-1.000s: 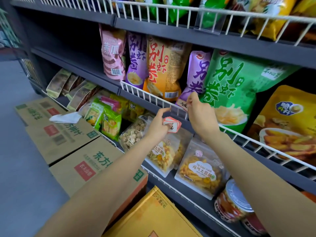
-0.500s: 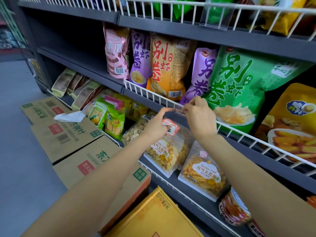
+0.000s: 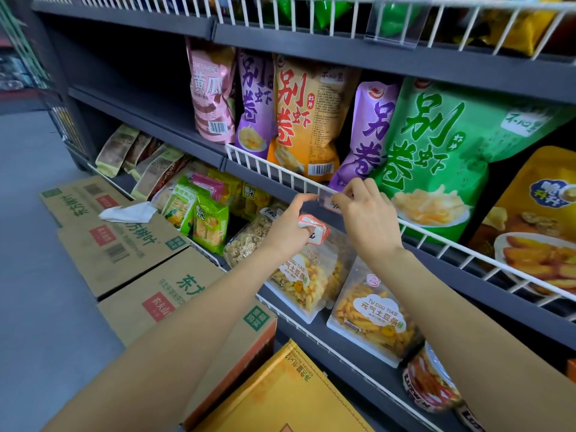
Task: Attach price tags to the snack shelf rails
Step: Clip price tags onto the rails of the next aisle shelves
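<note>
We see a clear tag holder (image 3: 328, 199) hanging on the white wire rail (image 3: 280, 174) of the middle shelf, just below the purple snack bag (image 3: 367, 135) and beside the large green bag (image 3: 436, 151); faint writing shows through it, but we cannot read it. The right hand (image 3: 367, 219) is at the holder with thumb and fingertips pinched closed on its right edge and top. The left hand (image 3: 288, 226) reaches toward the holder's left edge with the forefinger stretched out, its tip just beside the plastic, though we cannot tell whether it touches; its other fingers curl shut around a small stack of red-bordered price tags (image 3: 314, 230). Under the hands, bags of yellow potato sticks (image 3: 374, 319) stand on the lower shelf, with green cracker packs (image 3: 208, 226) further left. On the floor in front lie cardboard boxes (image 3: 124, 241), one with a crumpled white cloth (image 3: 127, 213) on top.
</note>
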